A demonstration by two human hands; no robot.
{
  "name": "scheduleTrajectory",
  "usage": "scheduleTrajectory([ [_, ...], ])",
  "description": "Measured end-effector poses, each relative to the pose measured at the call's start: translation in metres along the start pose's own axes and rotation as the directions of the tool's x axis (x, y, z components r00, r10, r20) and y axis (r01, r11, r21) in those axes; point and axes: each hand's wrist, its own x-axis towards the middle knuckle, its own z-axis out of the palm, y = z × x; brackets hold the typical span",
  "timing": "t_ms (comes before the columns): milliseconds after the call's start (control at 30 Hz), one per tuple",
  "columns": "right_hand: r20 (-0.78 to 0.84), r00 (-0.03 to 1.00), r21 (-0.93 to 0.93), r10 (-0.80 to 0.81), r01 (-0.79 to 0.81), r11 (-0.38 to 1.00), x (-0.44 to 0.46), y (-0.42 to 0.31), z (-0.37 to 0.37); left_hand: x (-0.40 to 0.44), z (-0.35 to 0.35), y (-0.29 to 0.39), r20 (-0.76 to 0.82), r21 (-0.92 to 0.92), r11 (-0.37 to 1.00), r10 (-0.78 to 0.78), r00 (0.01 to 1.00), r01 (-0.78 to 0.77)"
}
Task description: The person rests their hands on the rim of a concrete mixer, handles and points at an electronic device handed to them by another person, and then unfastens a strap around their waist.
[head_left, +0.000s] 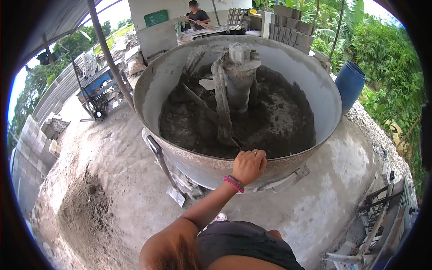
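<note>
My left hand (249, 167) is curled over the near rim of a big round concrete mixer pan (193, 158), a ring on one finger and pink and dark bands at the wrist. Inside the pan lies a dark, damp-looking mix (274, 128), with a paler grey patch on its right part. A mortar-caked central post (240, 85) rises from the middle, with crusted mixing arms (221, 105) reaching down into the mix. My right hand is out of sight; only a bit of skin shows beyond my dark top.
A dark-gripped handle (155, 146) leans at the pan's near left. To the right stands a blue barrel (350, 87). Sandy material (87, 202) is heaped at left; scrap frames (375, 220) lie at lower right. Behind, a person (198, 18) holds a wooden piece near stacked blocks (291, 29).
</note>
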Motion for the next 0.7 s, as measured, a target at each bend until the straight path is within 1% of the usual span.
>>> scheduleTrajectory([
  [33,0.001,1.0,-0.023,-0.007,0.007,1.0,-0.001,-0.002,0.001,0.0,0.0,0.0,0.0,-0.002,1.0,0.0,1.0,0.0],
  [67,0.002,0.999,-0.156,-0.055,0.054,0.986,0.001,0.0,0.003,0.0,-0.001,0.001,0.0,-0.003,1.0,-0.002,1.0,0.002],
  [167,-0.025,0.999,-0.026,-0.02,0.02,0.999,0.005,0.011,0.007,0.0,-0.001,0.001,-0.004,0.01,1.0,0.001,1.0,-0.001],
  [267,0.122,0.992,0.116,-0.008,-0.006,0.993,0.028,0.035,0.012,0.0,-0.001,0.001,-0.004,0.019,1.0,0.002,1.0,-0.002],
  [333,0.131,0.99,0.199,0.052,-0.078,0.977,0.035,0.042,0.01,0.0,0.0,0.0,-0.007,0.022,1.0,0.002,1.0,-0.002],
  [400,0.086,0.985,0.314,0.151,-0.17,0.934,0.022,0.023,0.004,0.0,0.001,0.0,-0.013,0.024,1.0,0.003,1.0,-0.003],
  [533,0.085,0.961,0.533,0.263,-0.267,0.803,0.024,0.022,0.004,0.0,0.0,0.001,-0.031,0.017,1.0,0.002,1.0,-0.002],
  [567,0.076,0.956,0.554,0.282,-0.276,0.786,0.024,0.023,0.004,0.001,-0.001,0.002,-0.032,0.016,1.0,0.002,0.999,-0.001],
  [667,0.011,0.937,0.514,0.35,-0.306,0.802,0.006,0.002,-0.006,0.001,-0.001,0.002,-0.023,0.024,1.0,-0.002,1.0,0.003],
  [700,0.017,0.939,0.521,0.344,-0.302,0.799,0.004,0.001,-0.007,0.0,-0.001,0.002,-0.018,0.029,1.0,-0.005,1.0,0.006],
])
